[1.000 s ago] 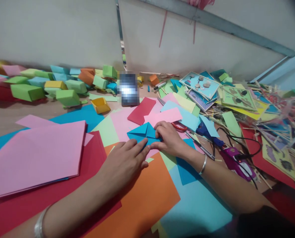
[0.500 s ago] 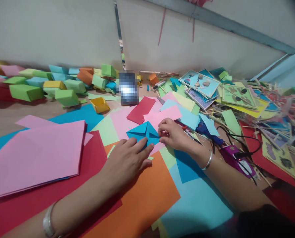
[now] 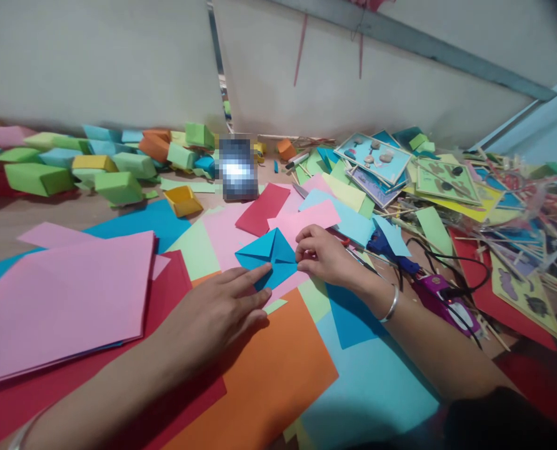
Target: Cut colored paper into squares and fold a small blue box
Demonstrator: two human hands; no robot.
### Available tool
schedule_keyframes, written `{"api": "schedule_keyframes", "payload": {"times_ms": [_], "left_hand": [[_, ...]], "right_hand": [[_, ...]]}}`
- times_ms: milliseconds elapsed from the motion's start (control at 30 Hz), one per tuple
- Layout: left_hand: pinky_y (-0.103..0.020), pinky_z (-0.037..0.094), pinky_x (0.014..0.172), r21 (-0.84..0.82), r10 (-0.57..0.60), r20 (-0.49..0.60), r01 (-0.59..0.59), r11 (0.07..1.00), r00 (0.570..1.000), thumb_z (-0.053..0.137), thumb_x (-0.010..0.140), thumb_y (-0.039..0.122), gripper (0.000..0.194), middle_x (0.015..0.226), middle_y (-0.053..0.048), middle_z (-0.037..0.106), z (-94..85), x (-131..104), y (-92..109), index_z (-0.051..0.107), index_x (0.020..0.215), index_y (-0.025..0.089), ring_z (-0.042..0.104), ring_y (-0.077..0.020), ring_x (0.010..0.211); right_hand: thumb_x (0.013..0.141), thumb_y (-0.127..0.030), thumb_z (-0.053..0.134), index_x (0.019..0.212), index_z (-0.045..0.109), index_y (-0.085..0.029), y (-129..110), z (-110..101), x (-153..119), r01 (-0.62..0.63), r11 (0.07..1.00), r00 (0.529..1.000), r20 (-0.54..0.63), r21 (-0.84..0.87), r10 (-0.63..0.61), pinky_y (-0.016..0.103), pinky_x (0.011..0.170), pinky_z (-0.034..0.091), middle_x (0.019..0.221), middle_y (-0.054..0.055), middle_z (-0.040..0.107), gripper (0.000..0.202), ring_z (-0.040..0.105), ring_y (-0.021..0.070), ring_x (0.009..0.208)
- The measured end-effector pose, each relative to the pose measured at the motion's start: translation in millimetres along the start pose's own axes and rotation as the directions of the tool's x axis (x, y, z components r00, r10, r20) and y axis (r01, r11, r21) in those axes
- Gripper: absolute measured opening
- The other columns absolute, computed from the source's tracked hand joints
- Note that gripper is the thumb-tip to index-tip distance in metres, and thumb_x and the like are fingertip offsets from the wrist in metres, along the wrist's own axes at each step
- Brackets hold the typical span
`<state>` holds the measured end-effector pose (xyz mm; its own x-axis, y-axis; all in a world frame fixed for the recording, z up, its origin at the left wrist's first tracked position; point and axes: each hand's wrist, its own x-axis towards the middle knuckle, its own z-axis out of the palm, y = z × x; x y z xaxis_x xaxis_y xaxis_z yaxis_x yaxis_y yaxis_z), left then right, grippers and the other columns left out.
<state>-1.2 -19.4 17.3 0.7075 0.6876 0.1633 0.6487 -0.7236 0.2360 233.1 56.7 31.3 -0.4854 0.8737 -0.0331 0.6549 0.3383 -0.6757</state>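
Head view, and here's my left hand [image 3: 219,306], fingers loosely spread, a fingertip on the blue paper [image 3: 254,252], which sits folded into a diamond mid-surface, over pink sheets. At its right corner is my right hand [image 3: 322,253], fingers curled in close to the thumb; whether they pinch that corner, I can't tell. Just beyond lies a pink strip [image 3: 309,215], with a red piece [image 3: 263,209] beside it. Nearer me, an orange sheet [image 3: 282,369]; off left, the pink stack [image 3: 67,300]. Paper boxes [image 3: 119,187] crowd the far left of the surface [image 3: 142,211], and framed pictures [image 3: 376,159] lie far right.
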Motion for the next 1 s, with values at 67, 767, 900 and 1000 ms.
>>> {"api": "schedule_keyframes", "payload": {"times_ms": [67,767,900,1000], "left_hand": [[-0.050,0.055,0.092,0.025,0.027,-0.012,-0.026,0.999,1.000,0.043,0.100,0.022,0.029,0.127,-0.014,0.070,-0.6,0,0,0.072,0.098,0.020,0.062,-0.0315,0.122],[-0.033,0.043,0.057,0.247,0.009,-0.251,0.055,0.968,0.968,0.043,0.093,0.010,0.021,0.071,-0.004,0.064,14.5,9,-2,0.059,0.083,0.017,0.059,-0.0210,0.065],[-0.033,0.045,0.058,0.214,-0.007,-0.244,0.061,0.975,0.970,0.045,0.096,0.016,0.021,0.074,-0.006,0.065,13.0,9,-2,0.060,0.081,0.017,0.060,-0.0213,0.068],[-0.033,0.047,0.059,0.199,-0.027,-0.223,0.073,0.977,0.975,0.048,0.096,0.018,0.022,0.076,-0.006,0.064,13.2,9,-3,0.060,0.077,0.017,0.060,-0.0215,0.070]], "right_hand": [[0.073,0.001,0.070,0.069,0.065,-0.017,1,0,0,0.013,1.000,1.000,-0.002,-0.014,-0.013,0.030,0.079,0.047,0.106,0.005,0.055,0.019,0.056,0.0151,0.090],[0.098,-0.008,0.045,0.094,0.064,-0.014,-18,19,-19,0.495,0.486,0.857,0.311,-0.720,-0.411,0.035,0.063,0.028,0.087,0.010,0.065,0.020,0.052,0.0216,0.078],[0.097,-0.009,0.050,0.090,0.063,-0.014,-17,19,-17,0.472,0.510,0.868,0.278,-0.720,-0.410,0.035,0.063,0.027,0.087,0.009,0.064,0.015,0.051,0.0211,0.077],[0.096,-0.005,0.047,0.086,0.065,-0.013,-19,18,-15,0.500,0.505,0.855,0.306,-0.703,-0.420,0.034,0.062,0.025,0.084,0.010,0.064,0.022,0.050,0.0206,0.075]]}}
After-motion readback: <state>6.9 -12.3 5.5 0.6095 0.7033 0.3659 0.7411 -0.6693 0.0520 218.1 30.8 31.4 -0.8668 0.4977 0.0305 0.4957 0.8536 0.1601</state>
